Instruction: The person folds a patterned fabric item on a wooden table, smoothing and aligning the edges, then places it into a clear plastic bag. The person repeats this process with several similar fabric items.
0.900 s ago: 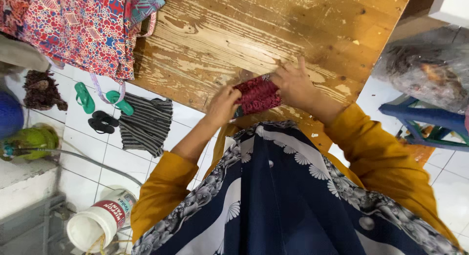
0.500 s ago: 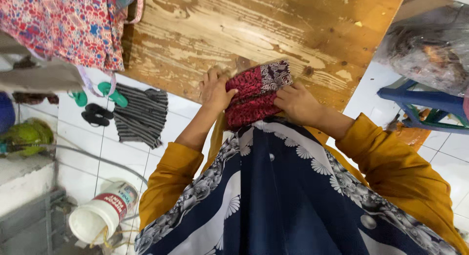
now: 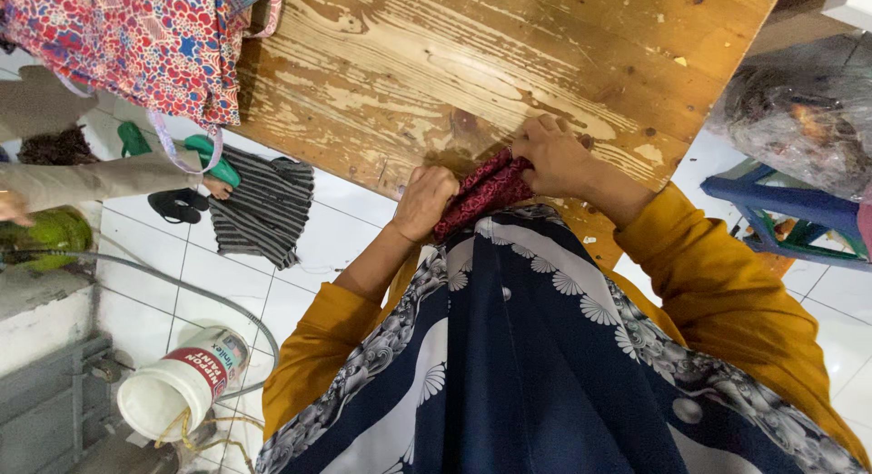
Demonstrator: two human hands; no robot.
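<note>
Gripping a small dark red patterned cloth [image 3: 484, 189] at the near edge of a worn wooden table [image 3: 436, 65], both hands work close together near the middle of the view. The left hand [image 3: 425, 200] is curled into a loose fist, fingers pressed together around the cloth's lower end at about 8 o'clock from the bundle. The right hand [image 3: 556, 154] sits at about 2 o'clock from it, fingers bent and pinching the upper end against the tabletop. The cloth is bunched between the two hands, touching the table edge and just above a navy floral garment [image 3: 536, 365] the person wears with mustard sleeves. At 10 o'clock a red flowered fabric [image 3: 127, 38] hangs over the table corner. On the white tiled floor at 9 o'clock lie a striped cloth [image 3: 263, 211] and green sandals [image 3: 213, 161]; a white bucket [image 3: 177, 392] sits at 7 o'clock.
</note>
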